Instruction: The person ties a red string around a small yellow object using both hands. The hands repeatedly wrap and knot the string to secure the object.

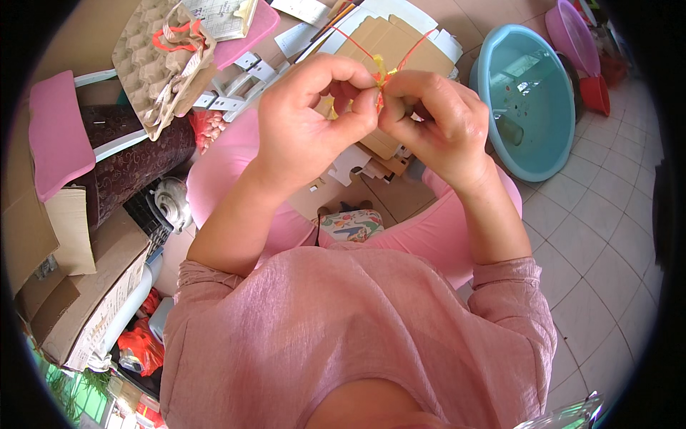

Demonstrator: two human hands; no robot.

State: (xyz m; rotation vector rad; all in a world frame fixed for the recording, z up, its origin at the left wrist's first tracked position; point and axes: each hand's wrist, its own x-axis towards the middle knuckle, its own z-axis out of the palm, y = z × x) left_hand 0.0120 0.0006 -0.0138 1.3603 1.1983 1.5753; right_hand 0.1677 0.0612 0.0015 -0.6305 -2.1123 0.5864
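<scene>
My left hand (321, 115) and my right hand (442, 120) are raised in front of me, fingertips nearly meeting. Between them is a thin red and yellow plastic string (381, 80), pinched by thumb and forefinger on both sides. Two red strands rise from it, one slanting to the upper left, the other to the upper right. Some yellow shows behind the fingers of my left hand. Below and beyond the hands lies a stack of flattened brown cardboard (396, 40). My fingers hide the middle of the string, so I cannot tell if it is knotted.
A blue basin of water (482, 69) stands at the right, with pink and red basins beyond it. Egg trays (134, 59) and a pink chair (59, 134) are at the upper left. An open cardboard box (107, 257) stands at the left. A patterned stool (351, 225) shows between my legs.
</scene>
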